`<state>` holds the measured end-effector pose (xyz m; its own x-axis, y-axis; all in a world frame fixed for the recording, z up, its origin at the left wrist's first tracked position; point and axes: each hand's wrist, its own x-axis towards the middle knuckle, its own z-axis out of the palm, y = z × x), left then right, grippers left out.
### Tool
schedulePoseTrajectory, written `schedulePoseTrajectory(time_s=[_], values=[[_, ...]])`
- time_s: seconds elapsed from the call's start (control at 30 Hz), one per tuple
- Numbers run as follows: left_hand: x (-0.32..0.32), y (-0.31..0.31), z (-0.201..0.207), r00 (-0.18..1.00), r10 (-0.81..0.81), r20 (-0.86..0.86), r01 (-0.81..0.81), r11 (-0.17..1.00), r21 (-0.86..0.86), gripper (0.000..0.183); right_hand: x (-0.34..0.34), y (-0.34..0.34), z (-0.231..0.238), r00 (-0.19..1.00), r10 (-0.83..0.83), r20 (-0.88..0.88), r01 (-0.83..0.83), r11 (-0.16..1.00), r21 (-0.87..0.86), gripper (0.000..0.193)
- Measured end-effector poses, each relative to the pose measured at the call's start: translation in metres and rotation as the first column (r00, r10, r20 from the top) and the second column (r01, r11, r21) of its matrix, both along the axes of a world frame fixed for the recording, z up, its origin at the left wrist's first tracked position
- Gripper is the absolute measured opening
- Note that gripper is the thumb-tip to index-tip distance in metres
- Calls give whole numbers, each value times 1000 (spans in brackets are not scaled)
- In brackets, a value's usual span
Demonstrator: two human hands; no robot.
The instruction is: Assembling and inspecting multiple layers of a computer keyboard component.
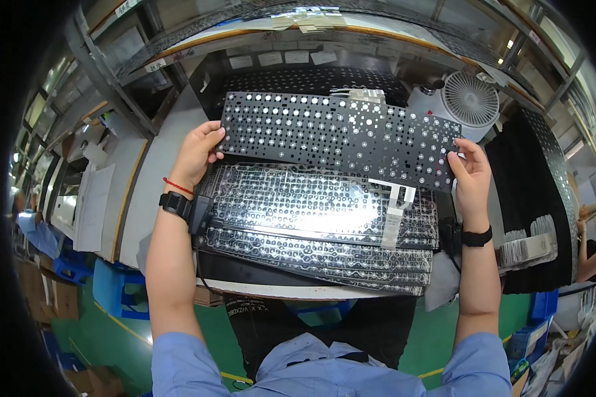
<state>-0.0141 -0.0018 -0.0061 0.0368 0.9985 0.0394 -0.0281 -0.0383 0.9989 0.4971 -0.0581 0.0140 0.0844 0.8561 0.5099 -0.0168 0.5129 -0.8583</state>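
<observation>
Between my two hands is a long black perforated keyboard sheet [298,129] with rows of round white dots, tilted a little down to the right. My left hand [204,149] pinches its left end between thumb and fingers. At the other end, my right hand [469,165] grips the right edge. Just below it lies a stack of clear keyboard membrane sheets [298,205] with printed traces, shining under the light. A pale flat ribbon tail [392,221] runs down over the stack. Another bundle of pale tails [364,94] shows behind the held sheet's top edge.
A white round fan [469,99] stands at the back right. More black perforated sheets [549,192] are piled on the right, with pale strips [528,245] beside them. A shelf [298,36] crosses the back. Blue stools [116,288] stand on the green floor at the left.
</observation>
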Motion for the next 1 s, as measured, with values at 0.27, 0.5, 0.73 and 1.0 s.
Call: schedulePoseTrajectory(time_s=[0.27, 0.5, 0.73, 1.0], values=[[-18, 13, -15, 952, 99, 288, -119, 992, 52, 31, 3, 1, 7, 996, -41, 83, 56, 980, -191, 30], [-6, 7, -3, 934, 148, 324, -164, 986, 24, 41, 10, 2, -5, 767, 246, 593, 37, 905, -424, 28], [-11, 4, -4, 974, 60, 218, -59, 998, -11, 38, 6, 1, -1, 790, 251, 560, -4, 914, -405, 16], [1, 0, 0, 986, -129, 108, 135, 990, -51, 37, 11, 7, -8, 952, 75, 297, 26, 947, -321, 11]])
